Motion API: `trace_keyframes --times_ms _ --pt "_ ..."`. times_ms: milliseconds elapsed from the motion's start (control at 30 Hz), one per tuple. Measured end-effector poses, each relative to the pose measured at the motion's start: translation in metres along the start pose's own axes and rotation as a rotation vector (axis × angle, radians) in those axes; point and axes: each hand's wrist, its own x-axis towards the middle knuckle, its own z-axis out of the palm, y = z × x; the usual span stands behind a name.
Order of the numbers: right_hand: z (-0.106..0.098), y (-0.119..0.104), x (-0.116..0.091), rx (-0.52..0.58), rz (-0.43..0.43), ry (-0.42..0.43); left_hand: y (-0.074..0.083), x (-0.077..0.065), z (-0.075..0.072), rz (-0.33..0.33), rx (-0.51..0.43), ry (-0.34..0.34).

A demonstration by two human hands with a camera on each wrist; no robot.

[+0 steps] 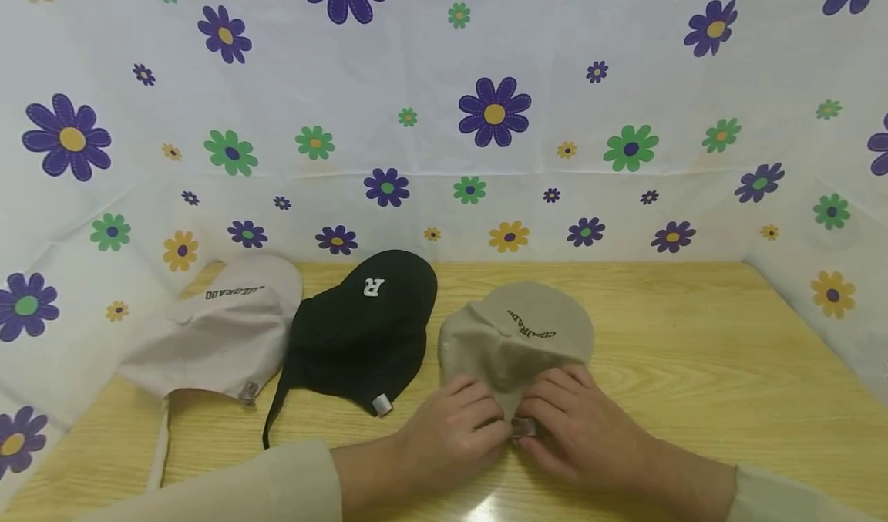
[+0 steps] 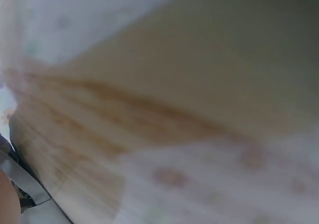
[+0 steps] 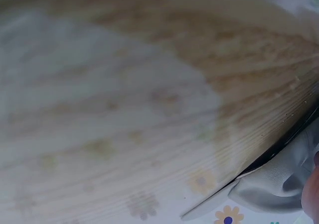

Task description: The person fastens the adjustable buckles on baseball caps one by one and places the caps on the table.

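Note:
In the head view a khaki baseball cap lies at the middle of the wooden table, its brim with dark lettering pointing away from me. Both hands are at its near, strap side. My left hand grips the cap's near left edge, thumb and forefinger pinched together beside a metal buckle. On the other side of that buckle, my right hand has its fingers curled over the cap's edge and its thumb below. The strap itself is mostly hidden by the fingers. Both wrist views are too blurred to show the hands' work.
Left of the khaki cap lies a black cap with a white letter R, its strap hanging loose. Farther left is a pale pink cap, also with its strap undone. A flower-printed white cloth stands behind the wooden table.

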Motion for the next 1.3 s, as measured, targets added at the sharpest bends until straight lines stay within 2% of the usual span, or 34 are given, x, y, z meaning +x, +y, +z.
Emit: trace_keyframes --times_ms 467,667,1067,1300 --pt "-0.0021 -0.0011 -0.0001 -0.068 0.035 0.01 0.001 -0.0003 -0.0034 -0.043 0.038 -0.028" --pt "-0.0021 -0.0009 -0.0011 -0.081 0.049 -0.01 0.0005 -0.0005 -0.0029 -0.043 0.056 -0.037" --pt "0.0002 0.0022 -0.0002 -0.014 -0.014 0.012 0.0003 -0.0014 -0.0015 -0.024 0.066 -0.028" --pt "0.0009 0.003 -0.0006 -0.015 -0.025 0.02 0.0008 -0.0021 -0.0014 -0.019 0.067 -0.057"
